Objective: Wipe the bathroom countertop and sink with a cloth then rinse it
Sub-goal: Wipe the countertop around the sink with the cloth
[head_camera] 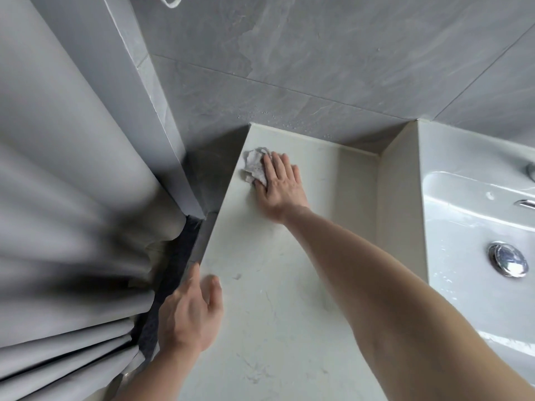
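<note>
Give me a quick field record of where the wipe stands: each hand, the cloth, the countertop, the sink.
right hand: flat on the cloth, pressing it to the countertop
cloth: crumpled, pale, at the far left corner of the countertop, near the wall
left hand: empty, resting on the countertop's left edge beside the curtain
countertop: pale stone look, no loose items on it
sink: white, to the right, wet, chrome drain plug visible
faucet: only partly in frame at the right edge
</note>
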### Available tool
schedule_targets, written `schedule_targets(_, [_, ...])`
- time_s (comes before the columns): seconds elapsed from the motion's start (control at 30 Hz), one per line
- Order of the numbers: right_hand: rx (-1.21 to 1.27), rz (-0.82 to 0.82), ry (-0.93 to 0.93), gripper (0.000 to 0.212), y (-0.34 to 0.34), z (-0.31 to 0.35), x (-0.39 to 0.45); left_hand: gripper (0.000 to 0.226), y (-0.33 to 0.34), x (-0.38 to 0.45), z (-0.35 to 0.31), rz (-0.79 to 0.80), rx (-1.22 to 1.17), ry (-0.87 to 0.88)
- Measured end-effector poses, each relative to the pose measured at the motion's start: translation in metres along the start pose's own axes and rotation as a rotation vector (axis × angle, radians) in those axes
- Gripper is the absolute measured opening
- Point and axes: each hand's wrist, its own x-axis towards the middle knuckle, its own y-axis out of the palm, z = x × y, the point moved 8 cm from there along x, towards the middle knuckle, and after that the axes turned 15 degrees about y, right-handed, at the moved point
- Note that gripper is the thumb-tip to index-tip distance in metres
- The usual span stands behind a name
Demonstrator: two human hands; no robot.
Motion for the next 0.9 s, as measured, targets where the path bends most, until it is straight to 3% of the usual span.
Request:
schedule_targets(0.27, [0.027, -0.139, 0.482, 0.076, -0.029, -0.185, -0.002, 0.055, 0.001, 0.000, 0.001, 0.002, -0.020, 0.009])
schedule_targets(0.43, [0.227, -0.187, 0.741, 0.076, -0.026, -0.154, -0.015, 0.058, 0.002, 0.001, 0.001, 0.010, -0.014, 0.015])
schedule_targets(0.47, [0.238, -0.183, 0.727, 0.077, -0.022, -0.133, -0.016, 0.056, 0.002, 0.001, 0.001, 0.009, -0.015, 0.018])
schedule_targets(0.7, [0.057, -0.041, 0.135, 0.078, 0.009, 0.023, -0.034, 0.055, 0.004, 0.001, 0.003, -0.007, -0.005, 0.015])
schedule_targets(0.9, [0.040, -0.004, -0.163, 0.071, 0.017, 0.019, -0.070, 0.051, 0.002, 0.000, 0.000, -0.022, -0.001, 0.026])
